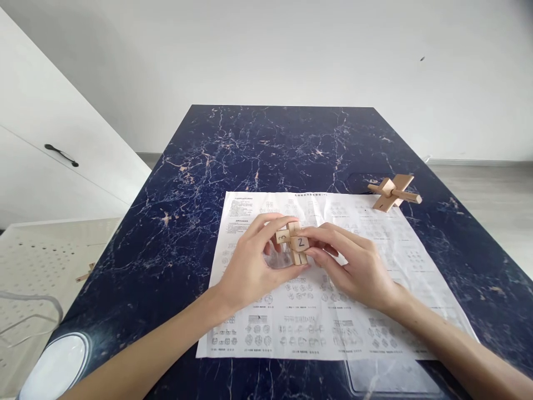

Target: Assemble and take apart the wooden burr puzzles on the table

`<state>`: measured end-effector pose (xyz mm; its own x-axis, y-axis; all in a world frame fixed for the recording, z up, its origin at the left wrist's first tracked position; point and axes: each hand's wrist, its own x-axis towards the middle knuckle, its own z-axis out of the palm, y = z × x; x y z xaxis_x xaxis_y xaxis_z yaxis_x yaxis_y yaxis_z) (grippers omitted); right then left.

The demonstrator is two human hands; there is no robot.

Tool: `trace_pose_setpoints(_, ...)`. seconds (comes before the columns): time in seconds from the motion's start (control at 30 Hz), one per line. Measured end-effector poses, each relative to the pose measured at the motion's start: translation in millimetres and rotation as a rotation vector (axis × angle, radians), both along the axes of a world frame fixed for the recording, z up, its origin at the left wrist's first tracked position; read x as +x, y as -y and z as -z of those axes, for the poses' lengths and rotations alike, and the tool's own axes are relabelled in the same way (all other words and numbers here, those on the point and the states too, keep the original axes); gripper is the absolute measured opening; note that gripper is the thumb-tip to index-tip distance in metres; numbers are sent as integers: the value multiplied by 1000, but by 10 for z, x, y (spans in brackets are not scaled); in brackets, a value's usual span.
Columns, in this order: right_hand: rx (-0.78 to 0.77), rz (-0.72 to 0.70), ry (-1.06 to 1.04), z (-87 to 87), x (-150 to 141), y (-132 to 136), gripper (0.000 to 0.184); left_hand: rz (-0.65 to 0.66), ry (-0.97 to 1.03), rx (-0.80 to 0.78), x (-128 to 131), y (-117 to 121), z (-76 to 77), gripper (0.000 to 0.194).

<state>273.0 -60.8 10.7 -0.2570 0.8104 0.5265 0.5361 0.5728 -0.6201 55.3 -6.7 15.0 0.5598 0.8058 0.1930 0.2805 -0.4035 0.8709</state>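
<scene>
A small wooden interlocking puzzle (298, 257) is held between my two hands above a printed sheet. Its block ends carry the handwritten numbers 1, 2 and 3. My left hand (255, 265) grips it from the left, with fingers over the top and the thumb under the piece marked 1. From the right, my right hand (350, 260) pinches the piece marked 2 between thumb and index finger. Fingers partly hide the back of the puzzle. Below lies the instruction sheet (258, 347), creased and covered with small diagrams.
Another wooden cross-shaped puzzle (389, 193) rests on the sheet's upper right edge. The dark blue marbled table (266, 150) reaches toward a white wall. On the left are a white cabinet (50, 111), a perforated surface (37, 239) with a cable, and a round white object (54, 366).
</scene>
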Motion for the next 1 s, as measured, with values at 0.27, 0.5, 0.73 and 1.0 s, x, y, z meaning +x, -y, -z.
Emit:
trace_pose_setpoints(0.27, -100, 85, -163, -13, 11, 0, 20, 29, 136, -246, 17, -4, -76, 64)
trace_pose_setpoints(0.5, -41, 181, -19, 21, 55, -61, 14, 87, 198, -327, -17, -33, -103, 69)
trace_pose_setpoints(0.73, 101, 47, 154, 18, 108, -74, 25, 164, 163, -137, -13, -10, -109, 68)
trace_pose_setpoints(1.0, -92, 46, 33, -58, 9, -27, 43, 134, 91, 78, -33, -27, -91, 67)
